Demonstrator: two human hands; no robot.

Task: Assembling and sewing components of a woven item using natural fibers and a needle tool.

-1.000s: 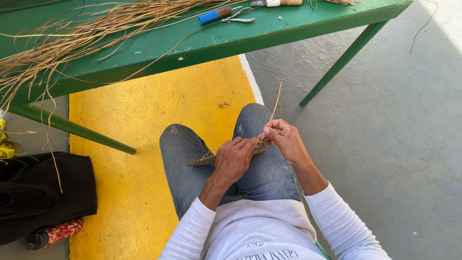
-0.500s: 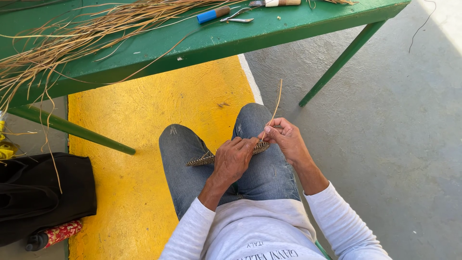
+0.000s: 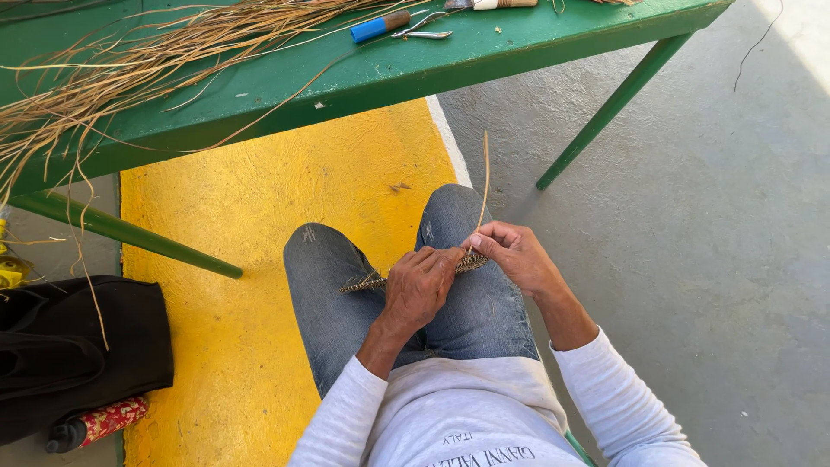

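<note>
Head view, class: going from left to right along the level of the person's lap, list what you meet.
Black bag → yellow floor patch → loose end of the woven strip → left hand → right hand → grey floor.

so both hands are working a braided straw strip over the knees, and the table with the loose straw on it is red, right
Not quite: the head view shows the table is green, not red. The rest holds: left hand and right hand work the braided straw strip over the knees, loose straw on the table.
</note>
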